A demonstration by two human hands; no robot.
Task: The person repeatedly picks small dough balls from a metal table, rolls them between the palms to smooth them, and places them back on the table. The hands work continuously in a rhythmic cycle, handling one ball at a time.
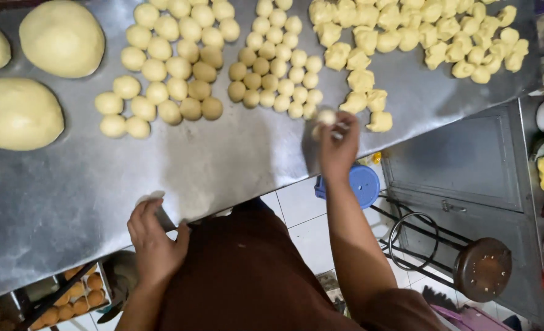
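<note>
Head view, surface: a steel worktop (pixel 235 159), dusted pale in places, runs across the frame above a white tiled floor (pixel 302 214).
Head view, surroundings: a blue plastic stool (pixel 364 184) and a round dark metal-legged stool (pixel 482 268) stand below the worktop edge; a tray of orange-brown baked pieces (pixel 69 299) shows on a lower shelf at the left.
Bulk dough: three large smooth dough mounds (pixel 61 38) lie at the far left, unportioned.
Rolled: two clusters of small round dough balls (pixel 168 67), the second (pixel 278 61) beside it, sit packed and touching.
Unrolled: a spread of rough cut dough pieces (pixel 419 37) covers the far right, the nearest ones just beside the right hand.
Right hand (pixel 338 147): fingers pinched around one small dough ball (pixel 326 116), held at the near edge of the second cluster.
Left hand (pixel 155 242): curled at the worktop's near edge around a pale flat object (pixel 155 205), possibly a scraper; the grip hides too much to be sure.
Progress, as judged: dozens of balls are shaped, but the rough pieces are about as many, and the big mounds are whole, so well over half the dough seems left.
</note>
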